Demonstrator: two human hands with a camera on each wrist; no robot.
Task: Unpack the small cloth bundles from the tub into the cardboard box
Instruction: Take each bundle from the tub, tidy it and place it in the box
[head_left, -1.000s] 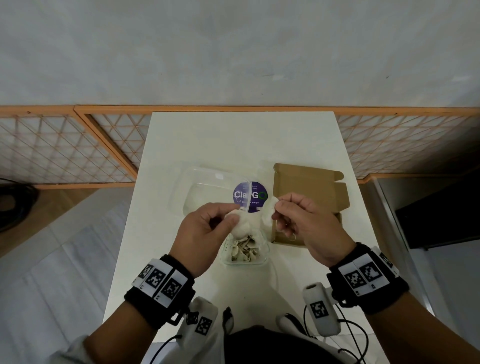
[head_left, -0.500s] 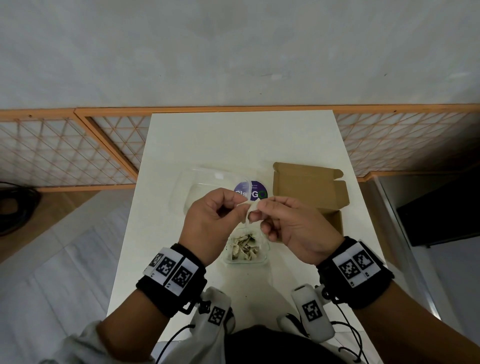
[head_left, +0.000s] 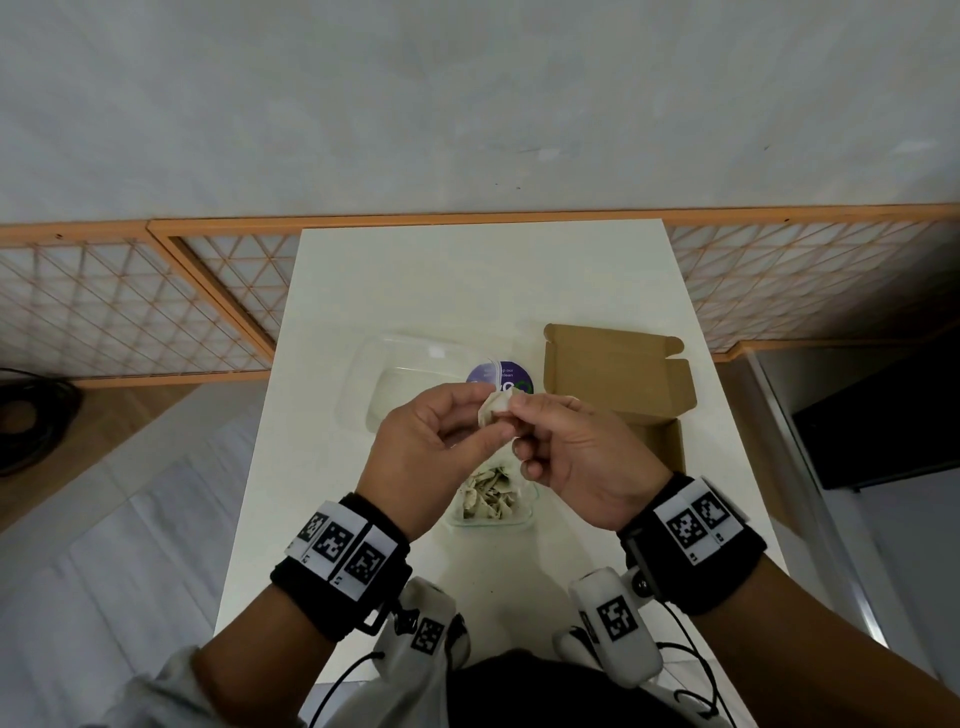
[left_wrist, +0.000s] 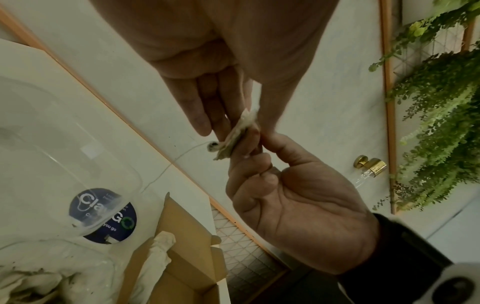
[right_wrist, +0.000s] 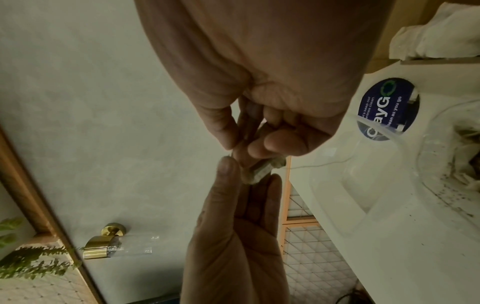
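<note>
A white rectangular table (head_left: 483, 291) is set against a pale grey wall, flanked by orange-framed lattice panels (head_left: 130, 306). On it are seen a clear plastic lid (head_left: 400, 379), a round purple sticker (head_left: 501, 378), an open brown cardboard box (head_left: 618, 384) and a clear tub (head_left: 493, 499) of cloth bundles. Above the tub, a small cream cloth bundle (head_left: 496, 413) is pinched by the left hand (head_left: 431, 452) and the right hand (head_left: 576, 457), the other fingers curled.

Two hands: left (head_left: 431, 457), right (head_left: 576, 457), sharing one bundle (head_left: 493, 413). One tub (head_left: 522, 512), several bundles inside, not countable. One box (head_left: 618, 379), one bundle in it (left_wrist: 159, 253). One clear lid (head_left: 400, 374). One round sticker (head_left: 511, 375).
</note>
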